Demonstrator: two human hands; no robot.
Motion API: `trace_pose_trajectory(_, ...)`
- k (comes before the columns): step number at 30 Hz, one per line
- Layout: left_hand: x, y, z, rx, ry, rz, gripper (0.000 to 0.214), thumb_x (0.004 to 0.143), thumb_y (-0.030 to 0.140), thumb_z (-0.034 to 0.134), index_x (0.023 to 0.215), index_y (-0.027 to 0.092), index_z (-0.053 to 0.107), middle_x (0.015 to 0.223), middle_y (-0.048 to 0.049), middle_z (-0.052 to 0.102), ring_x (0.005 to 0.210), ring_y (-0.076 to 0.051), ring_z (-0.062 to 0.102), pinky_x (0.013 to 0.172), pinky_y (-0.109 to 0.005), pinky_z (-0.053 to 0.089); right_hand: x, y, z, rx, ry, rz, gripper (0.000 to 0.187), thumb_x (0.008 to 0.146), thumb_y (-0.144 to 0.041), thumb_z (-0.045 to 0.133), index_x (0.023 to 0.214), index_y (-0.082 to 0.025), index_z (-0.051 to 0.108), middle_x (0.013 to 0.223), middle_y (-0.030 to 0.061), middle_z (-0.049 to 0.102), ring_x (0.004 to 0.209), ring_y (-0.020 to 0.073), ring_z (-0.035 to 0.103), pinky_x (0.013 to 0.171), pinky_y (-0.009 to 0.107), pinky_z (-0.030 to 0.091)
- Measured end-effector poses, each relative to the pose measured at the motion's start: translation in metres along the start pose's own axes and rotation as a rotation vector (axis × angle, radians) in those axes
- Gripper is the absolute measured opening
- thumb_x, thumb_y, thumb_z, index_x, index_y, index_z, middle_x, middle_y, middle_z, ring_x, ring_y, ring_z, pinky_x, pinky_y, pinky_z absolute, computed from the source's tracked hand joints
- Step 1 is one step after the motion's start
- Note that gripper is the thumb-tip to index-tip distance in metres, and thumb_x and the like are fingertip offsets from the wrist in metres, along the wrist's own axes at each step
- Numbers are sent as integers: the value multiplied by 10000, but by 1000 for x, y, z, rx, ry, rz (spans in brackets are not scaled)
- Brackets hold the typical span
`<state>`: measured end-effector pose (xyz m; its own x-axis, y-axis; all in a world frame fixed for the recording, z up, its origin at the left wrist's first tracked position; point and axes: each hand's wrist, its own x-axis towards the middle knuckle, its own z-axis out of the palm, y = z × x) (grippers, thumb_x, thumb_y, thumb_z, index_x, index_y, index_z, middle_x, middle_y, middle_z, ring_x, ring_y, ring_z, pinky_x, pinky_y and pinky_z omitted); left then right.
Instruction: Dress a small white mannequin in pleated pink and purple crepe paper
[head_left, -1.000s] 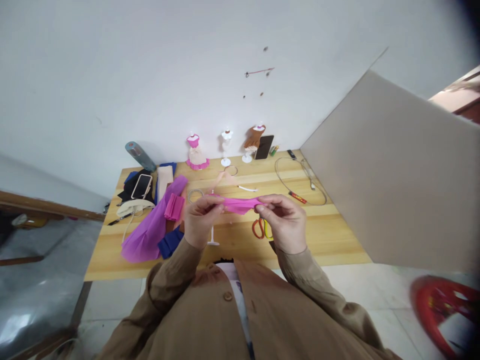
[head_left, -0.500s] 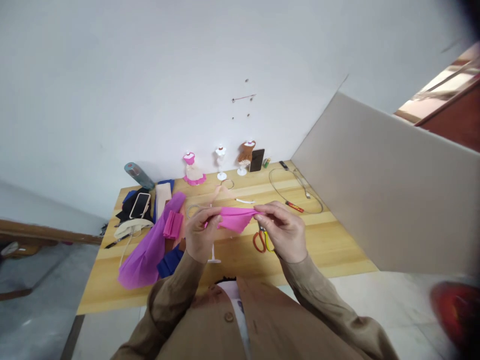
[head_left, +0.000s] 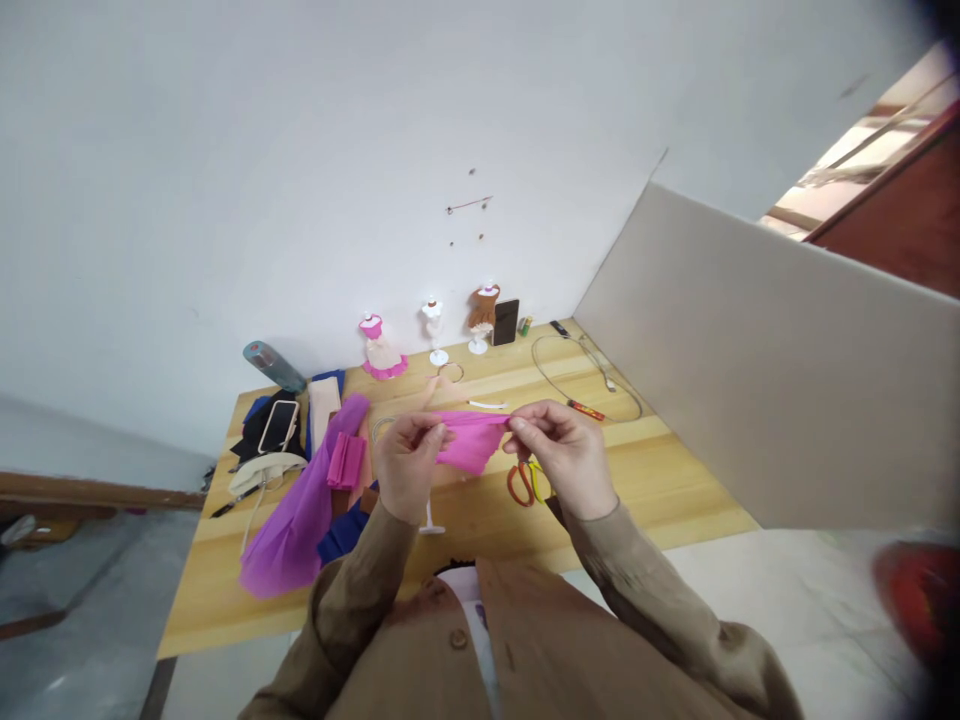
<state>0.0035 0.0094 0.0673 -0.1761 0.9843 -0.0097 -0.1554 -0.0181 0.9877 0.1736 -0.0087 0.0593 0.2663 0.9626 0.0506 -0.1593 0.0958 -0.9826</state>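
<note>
The scissors (head_left: 524, 484) lie partly hidden under the right hand (head_left: 564, 455); only the orange and yellow handles show just below its grip. A white stand (head_left: 430, 520) is mostly covered by the left hand (head_left: 405, 462), with its base visible beneath the wrist. The fingertips are too small to make out singly. Both hands are raised above the table (head_left: 660, 470), palms turned inward, sleeves angled up from the chest. Each grip is closed, thumb against forefingers, pinching one top corner of the pink paper piece (head_left: 471, 440). The piece is stretched between the two grips and sags below them to a point. To the left of the left grip, folded pink paper (head_left: 346, 460) and purple tulle (head_left: 300, 510) lie on the table.
</note>
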Motion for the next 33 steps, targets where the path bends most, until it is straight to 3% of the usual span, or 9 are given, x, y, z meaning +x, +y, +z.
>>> trace_pose_trajectory(6, 4, 6, 7, -94, -21, -81, 195, 549, 245, 818, 631, 145, 672, 523, -20, 697, 482, -146, 665, 497, -233, 534, 3, 0, -5, 73, 41, 34, 297, 633, -410, 849, 671, -170, 679, 560, 29, 697, 488, 134, 633, 489, 250, 544)
trace_pose_trajectory(11, 2, 9, 9, -92, -35, -80, 178, 544, 219, 821, 633, 150, 683, 505, -6, 686, 461, -135, 651, 474, -220, 522, 1, 0, -6, 84, 89, -31, 258, 634, -373, 851, 674, -180, 686, 534, 7, 667, 466, 123, 605, 477, 248, 535)
trace_pose_trajectory(18, 1, 1, 4, -30, -46, 54, 163, 592, 243, 824, 705, 168, 734, 575, 3, 702, 499, -122, 653, 502, -224, 533, -4, 1, -8, 1, 81, -159, 163, 697, -320, 800, 808, -207, 765, 645, 18, 698, 560, 150, 637, 550, 290, 557)
trace_pose_trajectory(27, -2, -8, -5, 240, -1, 368, 101, 706, 172, 749, 780, 234, 779, 742, -8, 750, 691, -143, 681, 668, -248, 547, -7, 3, -13, -295, 53, -401, 83, 825, -254, 693, 870, -248, 763, 776, 34, 718, 690, 183, 646, 640, 329, 526)
trace_pose_trajectory(30, -4, -7, -3, 266, -1, 385, 75, 717, 177, 737, 752, 233, 773, 723, -6, 746, 664, -142, 671, 641, -245, 541, -7, 1, -13, -354, 57, -446, 71, 840, -247, 676, 832, -245, 746, 799, 40, 730, 728, 196, 660, 673, 337, 528)
trace_pose_trajectory(33, -6, -6, -1, 222, 14, 302, 54, 705, 191, 744, 748, 216, 766, 700, -6, 744, 628, -136, 668, 610, -236, 543, -7, 0, -11, -309, 73, -396, 59, 829, -254, 686, 809, -234, 738, 806, 44, 733, 743, 194, 667, 685, 329, 532)
